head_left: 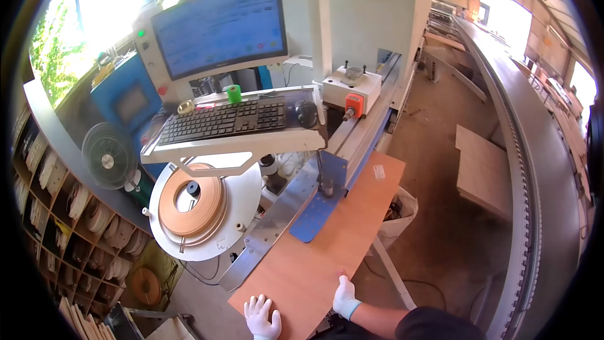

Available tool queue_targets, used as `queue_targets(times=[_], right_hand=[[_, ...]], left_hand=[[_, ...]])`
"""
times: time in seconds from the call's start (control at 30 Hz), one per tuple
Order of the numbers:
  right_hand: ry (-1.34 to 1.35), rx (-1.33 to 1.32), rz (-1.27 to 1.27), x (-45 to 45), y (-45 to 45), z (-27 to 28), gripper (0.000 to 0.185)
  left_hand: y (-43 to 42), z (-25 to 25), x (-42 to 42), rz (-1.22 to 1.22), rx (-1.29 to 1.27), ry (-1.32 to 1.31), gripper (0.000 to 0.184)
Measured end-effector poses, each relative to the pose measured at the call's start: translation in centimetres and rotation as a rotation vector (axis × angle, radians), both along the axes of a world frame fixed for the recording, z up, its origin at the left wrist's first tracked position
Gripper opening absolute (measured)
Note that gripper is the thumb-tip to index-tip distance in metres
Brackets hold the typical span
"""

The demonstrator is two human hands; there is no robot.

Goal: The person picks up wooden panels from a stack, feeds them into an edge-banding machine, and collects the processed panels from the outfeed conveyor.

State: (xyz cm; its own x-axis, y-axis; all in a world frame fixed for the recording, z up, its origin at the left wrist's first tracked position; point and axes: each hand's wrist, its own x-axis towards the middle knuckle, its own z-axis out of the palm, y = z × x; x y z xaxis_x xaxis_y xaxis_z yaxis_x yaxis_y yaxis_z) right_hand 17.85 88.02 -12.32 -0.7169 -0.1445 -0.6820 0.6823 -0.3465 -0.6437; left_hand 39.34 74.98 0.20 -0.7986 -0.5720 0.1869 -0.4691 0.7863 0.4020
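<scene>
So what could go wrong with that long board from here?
The board could swing out of line, since the left hand lies flat near one end and the right hand is at a side edge, both far from the other end. The left hand's fingers might also get pinched if they slid against the metal guide, whose near end is close by.
</scene>
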Motion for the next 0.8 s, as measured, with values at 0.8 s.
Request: queue_targets(times=[0.8], right_hand=[[0.028, -0.372, -0.003, -5.2, 1.8, 3.8, 0.036]], left_hand=[[-4.8, -3.2, -6.8, 0.148, -0.066, -0.015, 0.061]])
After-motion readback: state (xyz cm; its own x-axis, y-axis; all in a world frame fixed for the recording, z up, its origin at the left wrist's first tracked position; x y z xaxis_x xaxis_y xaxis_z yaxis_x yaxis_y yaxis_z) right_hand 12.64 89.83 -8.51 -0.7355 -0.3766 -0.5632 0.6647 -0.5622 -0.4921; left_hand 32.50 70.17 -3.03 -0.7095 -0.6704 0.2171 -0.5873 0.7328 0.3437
